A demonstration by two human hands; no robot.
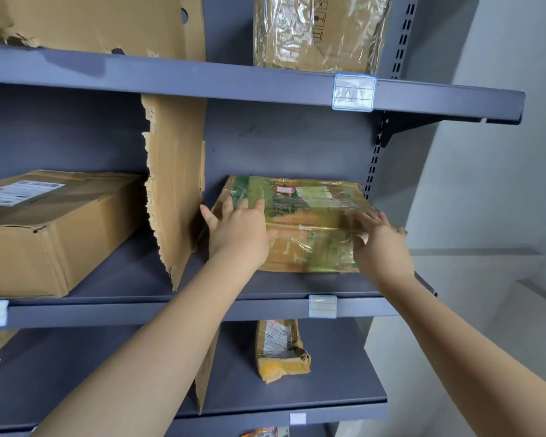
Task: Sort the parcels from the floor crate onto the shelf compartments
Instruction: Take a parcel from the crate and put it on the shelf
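**While both hands lie flat on it, the taped parcel sits in the right bay of the middle shelf**

As I look down the two bare forearms, I find the parcel lying flat on the middle shelf, in the compartment between the torn cardboard divider and the shelf's right end. It is a brown box with green print, wrapped in glossy clear film, and its near edge is set back from the shelf's front edge. Its left side is just beside the divider; I cannot tell whether they touch.

My left hand rests palm down over the parcel's near left corner, fingers straight and spread, gripping nothing. My right hand lies over the near right corner, fingers extended across the top towards the right edge, also closed around nothing. Both hands only press on the wrapping.

Left of the divider, on the same shelf, a larger brown carton with a white shipping label stands near the front edge. A clear label holder clips to the front edge below the parcel.

On the upper shelf, a film-wrapped box stands towards the right end, above a handwritten tag, with ragged cardboard to its left. On the lower shelf, a small crumpled packet lies in the right bay, well back from the front edge.
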